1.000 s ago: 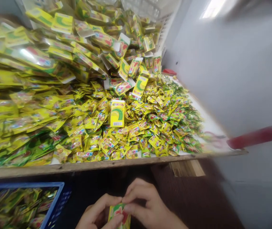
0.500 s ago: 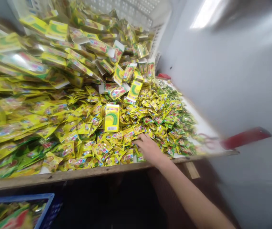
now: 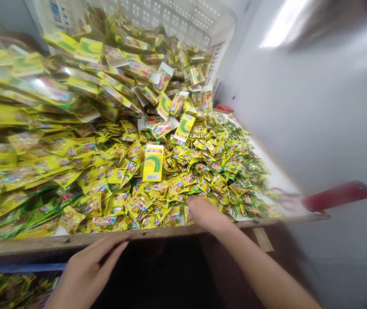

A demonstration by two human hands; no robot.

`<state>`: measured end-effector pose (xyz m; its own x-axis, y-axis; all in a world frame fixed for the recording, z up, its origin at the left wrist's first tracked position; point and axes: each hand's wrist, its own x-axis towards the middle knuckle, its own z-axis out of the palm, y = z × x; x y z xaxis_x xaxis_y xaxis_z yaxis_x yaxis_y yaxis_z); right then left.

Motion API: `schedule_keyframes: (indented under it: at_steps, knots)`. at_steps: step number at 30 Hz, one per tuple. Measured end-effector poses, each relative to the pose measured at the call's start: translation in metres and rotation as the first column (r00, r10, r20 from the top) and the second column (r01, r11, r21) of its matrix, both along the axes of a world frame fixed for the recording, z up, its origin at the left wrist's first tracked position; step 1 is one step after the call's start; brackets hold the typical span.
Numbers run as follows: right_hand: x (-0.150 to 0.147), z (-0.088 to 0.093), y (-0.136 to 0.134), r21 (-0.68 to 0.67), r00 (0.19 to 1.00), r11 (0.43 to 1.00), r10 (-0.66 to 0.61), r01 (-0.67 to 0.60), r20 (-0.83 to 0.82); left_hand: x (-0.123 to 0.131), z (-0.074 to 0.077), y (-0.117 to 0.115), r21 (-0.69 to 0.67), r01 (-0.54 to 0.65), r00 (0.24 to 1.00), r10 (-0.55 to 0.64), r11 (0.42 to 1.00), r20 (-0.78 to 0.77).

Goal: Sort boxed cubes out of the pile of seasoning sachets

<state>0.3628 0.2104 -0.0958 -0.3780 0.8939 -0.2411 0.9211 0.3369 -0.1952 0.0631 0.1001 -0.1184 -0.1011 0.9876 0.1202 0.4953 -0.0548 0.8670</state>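
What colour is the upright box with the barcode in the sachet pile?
The box is yellow with a green arc, shown in the head view.

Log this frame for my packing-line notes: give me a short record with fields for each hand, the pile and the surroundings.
left hand: open, fingertips at the wooden table edge, holding nothing
right hand: resting on the yellow sachets at the near edge of the pile
upright item: yellow box with a barcode, on the sachets
behind: white basket
right: red tool
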Motion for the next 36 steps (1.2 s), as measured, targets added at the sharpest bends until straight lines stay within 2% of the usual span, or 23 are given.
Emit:
schedule_keyframes:
  at_steps: [1, 3, 7, 9, 12, 14, 18, 22, 24, 25, 27, 29, 30, 31, 32, 36]
  knots:
    - [-0.002, 0.000, 0.000, 0.011, 1.000, 1.000, 0.004, -0.005, 0.007, 0.011, 0.004, 0.015, 0.100, 0.082, 0.990, -0.070, 0.992, -0.120]
    - [-0.004, 0.002, -0.002, 0.036, 1.000, 0.999, 0.018, -0.019, 0.007, 0.030, 0.013, 0.046, 0.246, 0.154, 0.961, -0.087, 0.957, -0.263]
    - [0.002, 0.006, -0.010, 0.086, 0.999, 0.996, 0.025, -0.022, -0.036, 0.042, 0.036, 0.105, 0.362, 0.101, 0.944, 0.026, 0.927, -0.330]
    - [0.007, 0.006, -0.017, 0.110, 0.997, 0.994, 0.012, -0.004, -0.075, 0.043, 0.049, 0.128, 0.380, 0.059, 0.931, 0.087, 0.923, -0.355]
    - [0.010, 0.003, -0.030, 0.116, 0.978, 0.993, 0.023, 0.002, -0.207, 0.054, 0.063, 0.151, 0.369, -0.065, 0.911, 0.206, 0.927, -0.356]
    - [0.010, 0.000, -0.039, 0.119, 0.960, 0.993, 0.027, 0.007, -0.277, 0.067, 0.067, 0.161, 0.346, -0.139, 0.898, 0.266, 0.928, -0.350]
    - [0.006, -0.008, -0.052, 0.165, 0.957, 0.986, 0.028, 0.021, -0.289, 0.080, 0.065, 0.172, 0.283, -0.197, 0.910, 0.282, 0.939, -0.304]
    - [0.008, -0.016, -0.046, 0.158, 0.935, 0.986, 0.011, 0.048, -0.354, 0.056, 0.064, 0.166, 0.184, -0.224, 0.959, 0.250, 0.957, -0.134]
    - [0.006, -0.009, -0.038, 0.135, 0.849, 0.977, -0.070, 0.163, -0.524, 0.041, 0.067, 0.153, 0.132, -0.193, 0.980, 0.199, 0.972, -0.028]
    - [0.003, -0.002, -0.034, 0.101, 0.765, 0.967, -0.119, 0.233, -0.633, 0.037, 0.069, 0.144, 0.107, -0.157, 0.988, 0.156, 0.982, 0.020]
    - [-0.009, 0.020, -0.027, 0.002, 0.529, 0.943, -0.185, 0.332, -0.828, 0.035, 0.072, 0.120, 0.050, -0.043, 0.995, 0.039, 0.998, 0.090]
    - [-0.026, 0.044, -0.023, -0.073, 0.290, 0.942, -0.174, 0.327, -0.941, 0.043, 0.073, 0.093, -0.020, 0.102, 0.987, -0.099, 0.995, 0.127]
    - [-0.035, 0.053, -0.022, -0.078, 0.211, 0.949, -0.148, 0.306, -0.966, 0.048, 0.072, 0.081, -0.056, 0.165, 0.977, -0.156, 0.985, 0.145]
    - [-0.043, 0.060, -0.021, -0.063, 0.187, 0.957, -0.119, 0.283, -0.975, 0.052, 0.069, 0.069, -0.089, 0.209, 0.967, -0.192, 0.974, 0.167]
    - [-0.050, 0.063, -0.021, -0.037, 0.201, 0.964, -0.092, 0.263, -0.975, 0.057, 0.065, 0.059, -0.116, 0.233, 0.958, -0.208, 0.966, 0.196]
    - [-0.064, 0.054, -0.026, 0.073, 0.420, 0.973, -0.027, 0.221, -0.907, 0.063, 0.041, 0.036, -0.147, 0.233, 0.940, -0.184, 0.961, 0.287]
